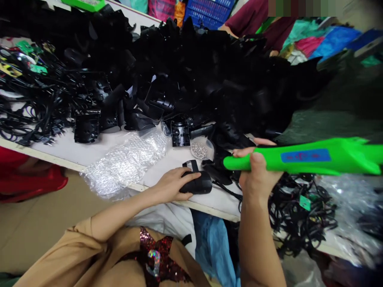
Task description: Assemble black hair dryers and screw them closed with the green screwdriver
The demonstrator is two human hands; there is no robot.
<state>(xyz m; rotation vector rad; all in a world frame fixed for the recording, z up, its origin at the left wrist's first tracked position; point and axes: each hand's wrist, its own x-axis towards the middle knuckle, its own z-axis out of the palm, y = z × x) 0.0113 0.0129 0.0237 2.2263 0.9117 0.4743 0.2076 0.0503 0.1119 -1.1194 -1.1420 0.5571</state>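
Note:
My left hand (172, 185) is closed over a black plastic housing (202, 183) at the front of the table, its fingers lying across the top. In my right hand (259, 171) is a bright green electric screwdriver (269, 160) with a blue label, held level and pointing left. Its dark tip is close to a black plastic part (223, 173) and a black cable (229, 191); I cannot tell whether it touches them. Just behind the housing stands a small clear bowl of tiny screws (200, 150).
Clear plastic bags (128, 159) lie left of my left hand. A large heap of black plastic parts (194, 71) fills the back. Bundles of black cables (32, 115) lie left, and more coiled cables (302, 215) right. A person's sleeve (249, 18) shows beyond the heap.

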